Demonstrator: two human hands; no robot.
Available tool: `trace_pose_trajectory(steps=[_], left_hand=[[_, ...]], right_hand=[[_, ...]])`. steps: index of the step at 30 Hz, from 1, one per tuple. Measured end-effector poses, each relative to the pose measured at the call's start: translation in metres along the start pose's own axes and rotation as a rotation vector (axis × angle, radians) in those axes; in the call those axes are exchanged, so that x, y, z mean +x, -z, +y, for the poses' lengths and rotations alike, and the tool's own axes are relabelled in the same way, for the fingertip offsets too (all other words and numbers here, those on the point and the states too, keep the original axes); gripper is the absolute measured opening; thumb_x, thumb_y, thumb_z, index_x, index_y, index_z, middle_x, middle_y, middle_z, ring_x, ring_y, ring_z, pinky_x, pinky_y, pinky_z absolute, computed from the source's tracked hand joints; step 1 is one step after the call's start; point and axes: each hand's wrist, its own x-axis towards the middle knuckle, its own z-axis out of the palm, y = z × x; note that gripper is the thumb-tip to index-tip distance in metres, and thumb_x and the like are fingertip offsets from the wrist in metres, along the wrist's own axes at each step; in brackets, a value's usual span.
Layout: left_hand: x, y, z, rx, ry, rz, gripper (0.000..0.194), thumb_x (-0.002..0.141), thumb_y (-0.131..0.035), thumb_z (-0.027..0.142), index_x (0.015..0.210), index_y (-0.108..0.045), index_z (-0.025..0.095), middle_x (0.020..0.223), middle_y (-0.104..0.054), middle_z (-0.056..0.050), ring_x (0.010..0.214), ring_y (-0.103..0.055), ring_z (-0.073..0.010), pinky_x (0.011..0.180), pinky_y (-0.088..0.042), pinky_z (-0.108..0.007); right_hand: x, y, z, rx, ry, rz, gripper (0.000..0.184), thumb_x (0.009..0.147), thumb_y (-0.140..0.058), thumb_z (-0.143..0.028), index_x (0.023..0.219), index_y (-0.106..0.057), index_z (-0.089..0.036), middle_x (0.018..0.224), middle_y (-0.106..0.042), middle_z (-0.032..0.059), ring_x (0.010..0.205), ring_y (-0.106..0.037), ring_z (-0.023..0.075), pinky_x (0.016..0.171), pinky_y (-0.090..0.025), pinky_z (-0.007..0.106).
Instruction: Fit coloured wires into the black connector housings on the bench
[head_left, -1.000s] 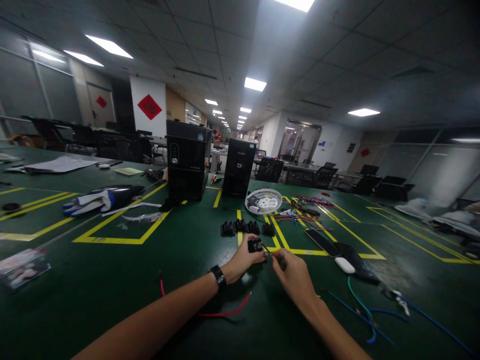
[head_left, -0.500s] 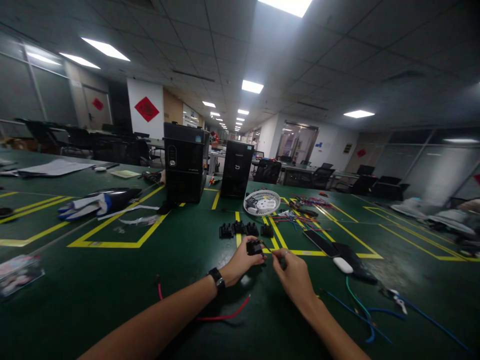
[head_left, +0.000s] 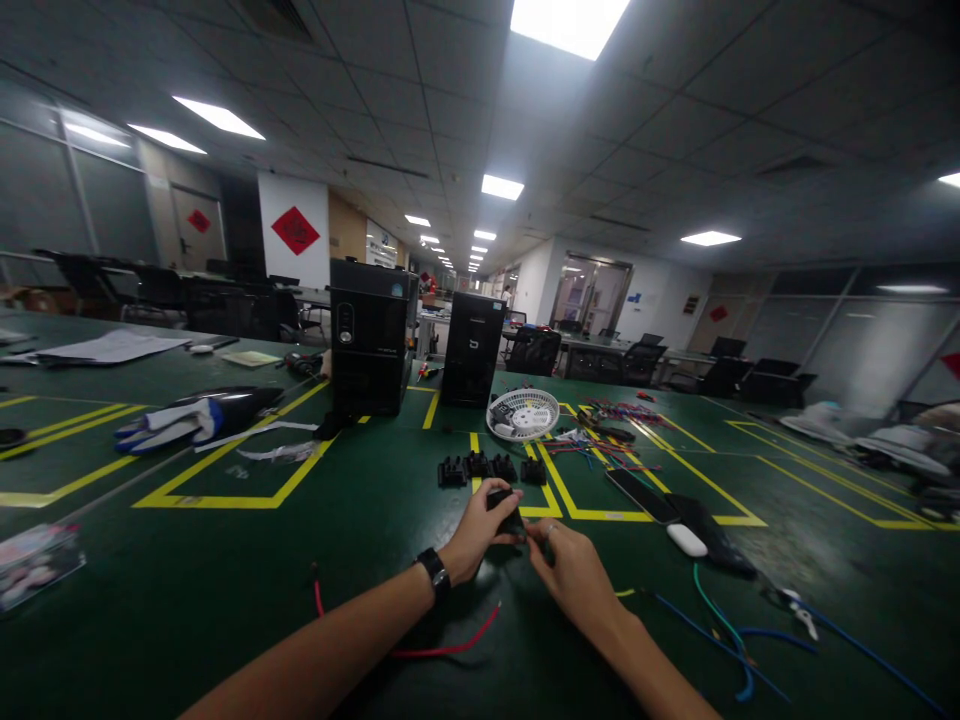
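My left hand (head_left: 472, 535), with a dark watch on its wrist, is closed around a small black plastic block (head_left: 507, 512) above the green table. Close against the block's right side is my right hand (head_left: 571, 568), its fingertips pinched together. What lies in that pinch is too small and hidden to make out. Just beyond the hands, several similar black blocks (head_left: 478, 464) stand in a row. A red wire (head_left: 450, 650) lies beneath my left forearm.
Two black computer towers (head_left: 472, 350) stand at the back. A white plastic basket (head_left: 517, 432) with parts in it sits right of them, near tangled wires (head_left: 622, 415). A phone (head_left: 641, 497), a white case (head_left: 686, 540) and blue wires (head_left: 776, 635) lie right; gloves (head_left: 172, 422) lie left.
The block in my left hand has been tilted and sits slightly lower. My right hand has moved left, up against it; the thin dark piece seen between them earlier is hidden now.
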Motion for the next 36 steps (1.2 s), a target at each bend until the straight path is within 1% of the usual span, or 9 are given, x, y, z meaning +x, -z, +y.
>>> trace_pose_trajectory(steps=[3,8,13,17,20,23,25,29,36], left_hand=[[-0.001,-0.002,0.003,0.038,-0.022,0.059,0.046,0.072,-0.072,0.046,0.101,-0.045,0.023,0.109,-0.062,-0.008,0.077,-0.068,-0.0197,0.057,-0.057,-0.032],[-0.003,-0.004,0.008,0.132,-0.066,0.156,0.063,0.077,-0.068,0.04,0.127,-0.032,0.028,0.098,-0.065,-0.006,0.066,-0.067,-0.017,0.049,-0.053,-0.025],[-0.001,-0.001,0.006,0.239,-0.1,0.193,0.058,0.077,-0.066,0.039,0.126,-0.038,0.025,0.087,-0.064,-0.004,0.06,-0.064,-0.0155,0.04,-0.045,-0.019],[-0.002,-0.001,0.005,0.213,-0.082,0.165,0.063,0.075,-0.069,0.041,0.127,-0.035,0.027,0.089,-0.065,-0.004,0.062,-0.064,-0.0161,0.044,-0.049,-0.022],[-0.004,-0.004,0.007,0.138,-0.054,0.138,0.068,0.074,-0.069,0.045,0.128,-0.029,0.03,0.093,-0.065,-0.004,0.066,-0.066,-0.0167,0.053,-0.054,-0.028],[-0.005,-0.004,0.008,0.093,-0.086,0.13,0.055,0.081,-0.056,0.059,0.121,-0.034,0.027,0.092,-0.064,-0.003,0.066,-0.066,-0.0152,0.06,-0.054,-0.029],[-0.004,-0.002,0.007,0.084,-0.118,0.128,0.05,0.085,-0.042,0.065,0.114,-0.038,0.025,0.087,-0.063,-0.002,0.062,-0.065,-0.0141,0.059,-0.053,-0.028],[-0.001,0.001,0.008,0.164,-0.192,0.178,0.043,0.088,-0.037,0.064,0.104,-0.041,0.025,0.077,-0.061,0.002,0.055,-0.061,-0.0126,0.055,-0.05,-0.025],[-0.01,-0.009,0.008,0.209,-0.272,0.197,0.036,0.09,-0.037,0.06,0.101,-0.037,0.025,0.075,-0.059,0.002,0.059,-0.062,-0.014,0.056,-0.051,-0.026]], right_hand=[[-0.001,-0.006,-0.007,0.006,0.01,-0.036,0.016,0.09,-0.047,-0.015,0.097,-0.061,-0.019,0.091,-0.068,0.0063,0.081,-0.067,0.0192,0.073,-0.05,0.028],[-0.001,-0.008,-0.018,0.021,-0.026,-0.058,0.019,0.09,-0.048,-0.016,0.101,-0.062,-0.018,0.091,-0.068,0.007,0.078,-0.066,0.0199,0.071,-0.05,0.029],[0.003,0.001,-0.026,0.094,-0.063,-0.024,0.019,0.09,-0.049,-0.017,0.099,-0.066,-0.02,0.088,-0.069,0.0053,0.08,-0.066,0.0198,0.073,-0.049,0.029],[0.004,0.001,-0.025,0.102,-0.1,-0.045,0.015,0.089,-0.051,-0.02,0.091,-0.066,-0.021,0.081,-0.069,0.0034,0.074,-0.066,0.0195,0.065,-0.046,0.026],[-0.001,-0.005,-0.022,0.123,-0.137,-0.058,0.017,0.091,-0.049,-0.021,0.101,-0.062,-0.02,0.077,-0.069,0.0026,0.069,-0.066,0.0195,0.062,-0.044,0.025],[-0.005,-0.008,-0.021,0.134,-0.198,-0.059,0.027,0.094,-0.044,-0.022,0.118,-0.056,-0.02,0.072,-0.07,0.0017,0.069,-0.068,0.0203,0.061,-0.043,0.025],[-0.004,-0.007,-0.024,0.113,-0.208,-0.08,0.025,0.095,-0.043,-0.023,0.113,-0.06,-0.021,0.074,-0.071,0.003,0.071,-0.069,0.0205,0.062,-0.043,0.024],[0.008,0.006,-0.031,0.049,-0.174,-0.162,0.029,0.095,-0.043,-0.023,0.083,-0.068,-0.021,0.076,-0.073,0.005,0.069,-0.069,0.0196,0.061,-0.041,0.024],[0.035,0.054,-0.026,-0.049,-0.062,-0.22,0.03,0.095,-0.045,-0.023,0.081,-0.072,-0.022,0.077,-0.074,0.0039,0.07,-0.068,0.0196,0.061,-0.04,0.025]])
